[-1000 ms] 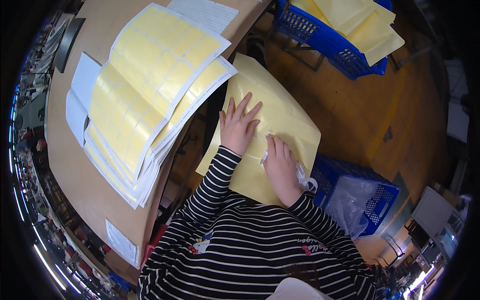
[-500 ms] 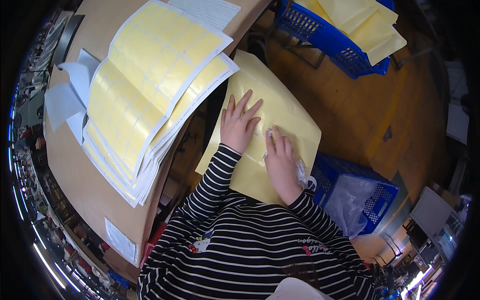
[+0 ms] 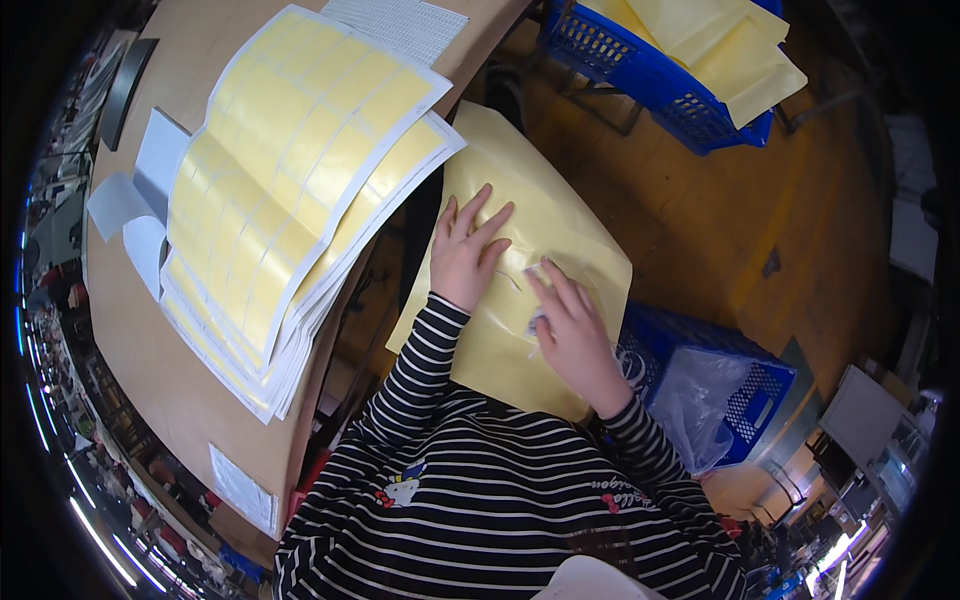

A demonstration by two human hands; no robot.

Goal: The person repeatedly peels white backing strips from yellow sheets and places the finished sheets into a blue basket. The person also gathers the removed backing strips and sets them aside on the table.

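A yellow sheet [image 3: 492, 338] lies beneath the left hand [image 3: 466, 258], fingers spread, and right hand [image 3: 582, 348], whose grip I can't judge.

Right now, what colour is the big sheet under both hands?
The sheet is pale yellow; the head view, the only one, shows it best.

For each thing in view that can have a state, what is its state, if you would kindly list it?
Large yellow sheet, spread out beneath both hands
Left hand, open, fingers spread on the sheet
Right hand, fingers partly bent; grip unclear
Yellow gridded sheets, stacked, edges uneven
Upper blue basket, filled with yellow sheets past its rim
Clear plastic, crumpled
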